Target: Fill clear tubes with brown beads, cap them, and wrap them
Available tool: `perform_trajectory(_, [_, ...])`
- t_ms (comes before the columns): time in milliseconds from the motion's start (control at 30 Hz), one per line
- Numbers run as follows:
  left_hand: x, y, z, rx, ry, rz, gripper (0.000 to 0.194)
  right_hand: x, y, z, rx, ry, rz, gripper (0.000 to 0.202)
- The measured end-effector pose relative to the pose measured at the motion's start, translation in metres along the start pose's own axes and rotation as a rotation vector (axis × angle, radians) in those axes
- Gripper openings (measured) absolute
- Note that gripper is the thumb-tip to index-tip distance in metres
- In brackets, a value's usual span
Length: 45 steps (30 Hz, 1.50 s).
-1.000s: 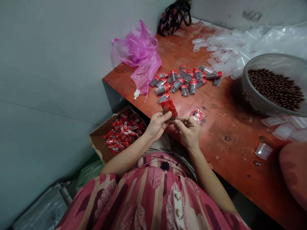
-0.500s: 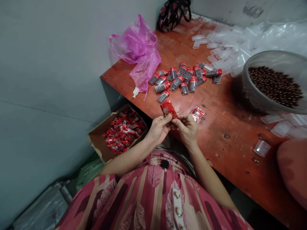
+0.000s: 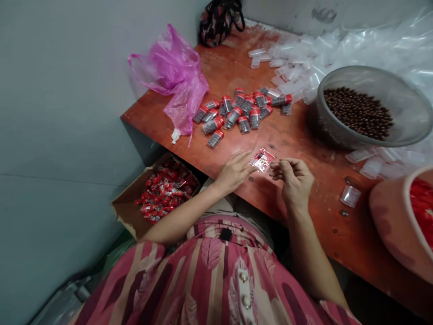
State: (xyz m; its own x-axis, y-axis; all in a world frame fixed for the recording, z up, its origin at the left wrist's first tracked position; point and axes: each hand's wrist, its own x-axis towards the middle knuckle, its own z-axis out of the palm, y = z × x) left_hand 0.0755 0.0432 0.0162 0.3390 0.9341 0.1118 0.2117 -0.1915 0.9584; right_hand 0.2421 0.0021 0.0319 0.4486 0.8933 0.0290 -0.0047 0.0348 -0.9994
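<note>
My left hand point(image 3: 235, 172) lies with its fingers stretched out over the front of the table, the tips at the edge of a small red and clear printed wrapper point(image 3: 262, 159). It holds nothing that I can see. On the other side of the wrapper, my right hand point(image 3: 295, 183) is raised a little, thumb and fingers bent together. Whatever may be between those fingertips is too small or hidden. Beyond the hands lie several small clear bottles point(image 3: 233, 118) with red caps, filled with dark balls.
Left below the table, a cardboard box point(image 3: 123, 205) holds red wrapped pieces. A pink plastic bag point(image 3: 182, 67) hangs over the table edge. At right stand a bowl point(image 3: 333, 131) of brown balls and a pink tub point(image 3: 385, 216) with red things. Clear empty containers point(image 3: 318, 49) lie behind.
The red packet that both hands held is out of them and no longer seen there. My hands have parted, the right moving right, the left to the wrapper. The view has shifted right.
</note>
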Motion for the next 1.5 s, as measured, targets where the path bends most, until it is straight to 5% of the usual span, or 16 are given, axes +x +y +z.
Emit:
perform_trajectory(167, [0.044,-0.022,0.034,0.495,-0.165,0.051,0.037,0.0,0.008,-0.019,-0.034,-0.019,0.046,0.022])
perform_trajectory(367, [0.044,-0.036,0.041,0.552,-0.114,0.126,0.023,0.01,0.016,-0.026,-0.121,-0.044,0.066,0.022])
perform_trajectory(633, [0.027,-0.016,0.035,0.099,0.01,0.146,0.028,0.037,0.026,-0.005,0.023,-0.111,0.13,0.05])
perform_trajectory(733, [0.021,-0.008,0.024,-0.172,0.047,-0.059,0.035,0.043,0.014,0.002,0.044,-0.243,0.163,0.052])
perform_trajectory(933, [0.016,-0.014,-0.006,-0.582,-0.122,-0.501,0.038,0.069,-0.005,0.024,-0.215,-0.651,0.175,0.043])
perform_trajectory(1000, [0.013,-0.016,-0.012,-0.668,-0.084,-0.556,0.039,0.084,-0.003,0.041,-0.37,-0.625,0.074,0.031])
perform_trajectory(1133, [0.008,-0.015,-0.021,-0.774,0.062,-0.623,0.037,0.109,0.005,0.086,-0.879,-0.372,-0.213,0.027])
perform_trajectory(1267, [0.007,-0.013,-0.03,-0.868,0.232,-0.699,0.027,0.122,0.012,0.122,-1.221,-0.343,-0.254,0.039])
perform_trajectory(1367, [0.008,-0.012,-0.037,-0.93,0.291,-0.711,0.022,0.129,0.013,0.124,-1.221,-0.378,-0.253,0.026])
perform_trajectory(1500, [0.011,-0.013,-0.04,-1.048,0.368,-0.708,0.016,0.116,0.007,0.094,-1.094,-0.396,-0.255,0.026])
